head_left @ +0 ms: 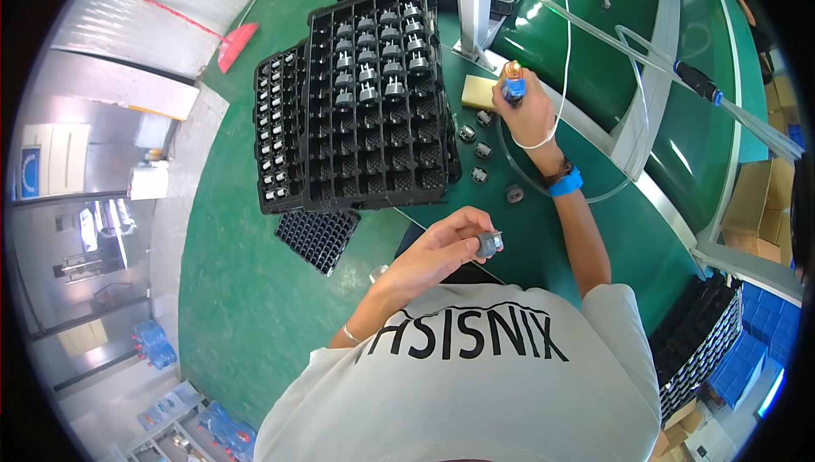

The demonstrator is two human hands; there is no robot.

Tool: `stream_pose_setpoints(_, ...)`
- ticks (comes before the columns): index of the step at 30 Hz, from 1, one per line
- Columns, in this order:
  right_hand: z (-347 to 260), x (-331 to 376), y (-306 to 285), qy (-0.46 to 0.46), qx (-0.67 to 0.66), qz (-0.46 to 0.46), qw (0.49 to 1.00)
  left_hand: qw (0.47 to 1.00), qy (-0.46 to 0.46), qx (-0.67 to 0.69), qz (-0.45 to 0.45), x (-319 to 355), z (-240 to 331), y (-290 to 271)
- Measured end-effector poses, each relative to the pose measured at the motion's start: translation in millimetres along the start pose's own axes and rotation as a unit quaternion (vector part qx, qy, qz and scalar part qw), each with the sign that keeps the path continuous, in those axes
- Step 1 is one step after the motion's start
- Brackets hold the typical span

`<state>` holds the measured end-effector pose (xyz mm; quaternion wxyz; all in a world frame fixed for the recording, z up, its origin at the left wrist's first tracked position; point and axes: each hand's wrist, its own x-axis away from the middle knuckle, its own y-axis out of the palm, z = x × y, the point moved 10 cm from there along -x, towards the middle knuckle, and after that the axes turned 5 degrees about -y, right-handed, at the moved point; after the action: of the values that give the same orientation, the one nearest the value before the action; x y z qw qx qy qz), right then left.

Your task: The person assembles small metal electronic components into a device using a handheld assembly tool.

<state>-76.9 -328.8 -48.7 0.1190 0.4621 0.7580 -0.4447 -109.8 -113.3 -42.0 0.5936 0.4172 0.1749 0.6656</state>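
While the head view looked down, the left hand held a grey plug part pinched between its thumb and fingers, the silvery face of the part turned away from the palm. Ahead of that hand and to its right, the right hand was curled closed around a short blue-and-orange object, whose kind I could not tell. Just left of the right hand lay a pale yellow block, and behind it, toward the left hand, four small silver-and-dark parts sat loose on the green worktop. One rounder grey piece lay nearer the left hand, ahead of its fingertips. Ahead of the left hand and to its left stood a black compartment tray, its farther cells filled with pronged grey plugs; beyond it, farther left of that hand, a second black tray held smaller pieces.
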Motion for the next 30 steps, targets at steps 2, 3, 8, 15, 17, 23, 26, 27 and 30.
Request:
stream_pose_setpoints(2, 12, -8, -8, -0.036, -0.006, 0.044, 0.998, 1.000, 0.004, -0.011, -0.002, 2, 2, 2)
stream_pose_setpoints(3, 37, -12, -12, 0.019, -0.017, 0.066, 0.997, 0.999, 0.020, -0.030, 0.027, 5, 5, -1)
stream_pose_setpoints(8, 133, -45, -46, 0.094, 0.067, 0.089, 0.989, 0.988, 0.068, -0.094, 0.102, 16, 32, -3)
stream_pose_setpoints(15, 182, -56, -58, 0.058, 0.199, 0.095, 0.974, 0.884, 0.261, -0.321, -0.217, 55, 94, 152)
stream_pose_setpoints(17, 174, -59, -59, 0.088, 0.211, 0.077, 0.970, 0.936, 0.128, -0.204, -0.258, 55, 81, 179)
stream_pose_setpoints(23, 122, -41, -70, 0.076, 0.162, 0.097, 0.979, 0.925, 0.212, -0.149, -0.277, 74, 108, 201)
stream_pose_setpoints(26, 95, -31, -58, 0.043, 0.029, 0.107, 0.993, 0.957, 0.069, -0.098, -0.264, 61, 90, 188)
stream_pose_setpoints(27, 81, -30, -58, 0.026, 0.005, 0.127, 0.992, 0.954, 0.111, -0.124, -0.250, 59, 97, 182)
stream_pose_setpoints(30, 63, -25, -39, 0.078, -0.294, 0.060, 0.951, 0.931, 0.229, -0.196, -0.208, 51, 114, 153)
